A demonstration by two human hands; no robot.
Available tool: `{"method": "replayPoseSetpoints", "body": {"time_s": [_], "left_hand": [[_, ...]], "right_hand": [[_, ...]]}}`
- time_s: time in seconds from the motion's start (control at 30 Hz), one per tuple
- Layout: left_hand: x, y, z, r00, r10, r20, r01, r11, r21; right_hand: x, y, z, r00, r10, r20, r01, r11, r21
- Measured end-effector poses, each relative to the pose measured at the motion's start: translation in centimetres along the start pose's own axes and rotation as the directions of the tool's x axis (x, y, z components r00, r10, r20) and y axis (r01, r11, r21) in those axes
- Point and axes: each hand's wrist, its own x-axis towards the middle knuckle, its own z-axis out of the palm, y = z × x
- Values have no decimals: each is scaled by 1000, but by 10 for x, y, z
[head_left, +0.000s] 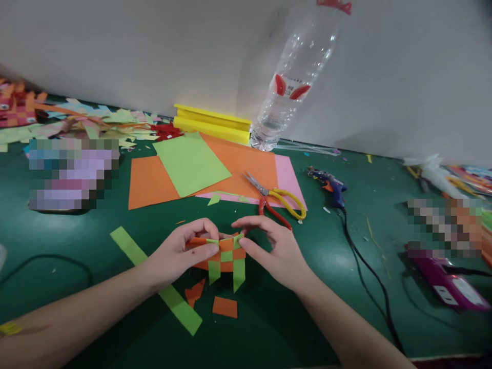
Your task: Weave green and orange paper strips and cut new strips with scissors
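Fingers, head view: my left hand (188, 245) pinches the orange-green woven piece (227, 256); my right hand (274, 251) has thumb on its right edge, index arched clear, grip behind unclear. Piece sits between hands. Checks woven; two green tails (239, 274) hang loose, so likely unfinished.

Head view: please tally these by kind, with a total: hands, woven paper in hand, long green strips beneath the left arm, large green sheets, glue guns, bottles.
Hands: 2 (left hand, right hand)
Woven paper piece: 1
Long green strip: 1
Large green sheet: 1
Glue gun: 1
Bottle: 1
Total: 7
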Motion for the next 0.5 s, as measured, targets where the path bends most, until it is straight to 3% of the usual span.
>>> {"method": "replayPoseSetpoints", "body": {"time_s": [0.1,0.3,0.5], "left_hand": [[0,0,0,1000,-2,-30,4,998,70],[1,4,0,998,41,-57,-34,994,106],[2,3,-5,990,138,14,-137,962,238]], "right_hand": [[1,0,1,999,-13,34,11,998,58],[4,-3,1,998,-42,-36,47,988,146],[5,7,0,1000,-4,14,-1,951,309]]}}
